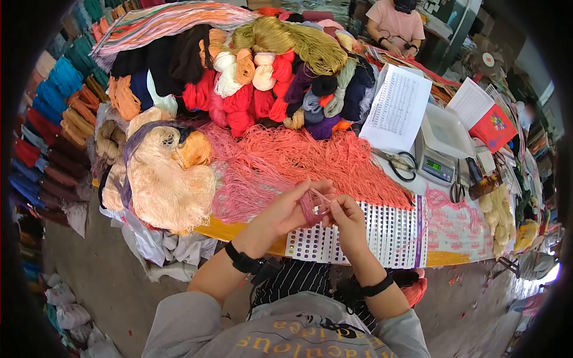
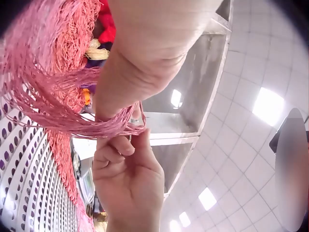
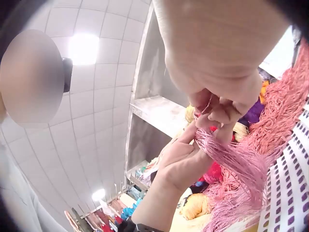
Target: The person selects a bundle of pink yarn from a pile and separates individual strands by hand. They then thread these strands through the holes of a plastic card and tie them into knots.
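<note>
A bundle of pink thread (image 1: 308, 206) loops around the fingers of my left hand (image 1: 289, 210), in front of my body over the table's near edge. My right hand (image 1: 350, 224) pinches strands of it between thumb and fingertips, right beside the left fingers. In the left wrist view the pink strands (image 2: 63, 123) spread out to the left, and the right hand (image 2: 129, 186) shows its palm with the other fingers curled. The right wrist view has the left hand (image 3: 182, 162) below, with the pink thread hanging from its fingers.
Loose coral thread (image 1: 322, 158) and a cream skein (image 1: 170, 179) lie on the table, before piled coloured skeins (image 1: 239, 113). A white card with purple dots (image 1: 388, 232) lies under the hands. Scissors (image 1: 403, 167) and a digital scale (image 1: 439, 161) stand right; another person (image 1: 397, 27) sits beyond.
</note>
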The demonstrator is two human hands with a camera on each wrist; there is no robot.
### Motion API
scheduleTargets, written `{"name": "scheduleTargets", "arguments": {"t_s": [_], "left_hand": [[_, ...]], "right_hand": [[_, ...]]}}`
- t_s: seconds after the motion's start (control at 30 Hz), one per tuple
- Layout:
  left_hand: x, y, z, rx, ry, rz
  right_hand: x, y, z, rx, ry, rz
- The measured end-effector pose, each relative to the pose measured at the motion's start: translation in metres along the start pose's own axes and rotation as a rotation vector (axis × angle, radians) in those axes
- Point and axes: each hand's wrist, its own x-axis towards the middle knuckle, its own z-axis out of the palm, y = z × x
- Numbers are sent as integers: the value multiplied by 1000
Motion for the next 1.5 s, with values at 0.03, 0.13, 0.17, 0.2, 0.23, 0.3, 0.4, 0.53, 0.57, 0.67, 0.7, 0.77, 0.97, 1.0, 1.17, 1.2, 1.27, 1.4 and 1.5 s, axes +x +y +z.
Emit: {"name": "scheduleTargets", "arguments": {"t_s": [0.03, 0.13, 0.17, 0.2, 0.23, 0.3, 0.4, 0.53, 0.57, 0.67, 0.7, 0.77, 0.97, 1.0, 1.17, 1.2, 1.27, 1.4, 1.5], "left_hand": [[0, 1, -1, -1, 0, 1], [0, 2, -1, 17, 15, 7], [-1, 3, 2, 58, 10, 13], [-2, 3, 5, 98, 4, 19], [-3, 4, 5, 97, 4, 19], [-6, 6, 4, 122, -71, 19], [-11, 7, 16, 187, 86, 33], [-12, 10, 17, 187, 114, 78], [-12, 10, 18, 185, 118, 94], [-12, 11, 17, 182, 110, 116], [-12, 11, 16, 182, 97, 122], [-12, 12, 19, 231, 139, 132], [-33, 41, -16, 286, 47, -80], [-40, 53, -31, 94, -6, -128], [-100, 142, -110, -131, 401, 286], [-116, 161, -125, -150, 429, 342], [-148, 191, -140, -229, 447, 533], [-201, 250, -135, -163, 552, 916], [-213, 252, -93, 97, 100, 1025]], "right_hand": [[-1, -2, 0, 56, 5, 23], [-1, 0, -4, 109, -26, 27], [-2, 0, -3, 108, -26, 27], [-3, 0, -3, 134, -16, 42], [-3, 0, -3, 160, -5, 57], [-4, -1, -4, 162, -9, 60], [-6, 0, -6, 143, 5, 56], [-8, -4, -7, 78, 22, 29], [-9, -4, -7, 78, 22, 29], [-12, -5, -7, -22, 35, 27], [-12, -6, -8, -84, 12, 59], [-16, -9, -7, -145, -12, 91], [-14, -33, -44, -337, 123, -346], [-14, -49, -59, -191, 223, -284], [-35, -93, -201, 681, 198, -484], [-42, -102, -235, 817, 142, -425], [-62, -117, -300, 941, 98, -353], [-120, -125, -493, 198, 631, -667], [-128, -169, -436, 149, 677, -834]]}}
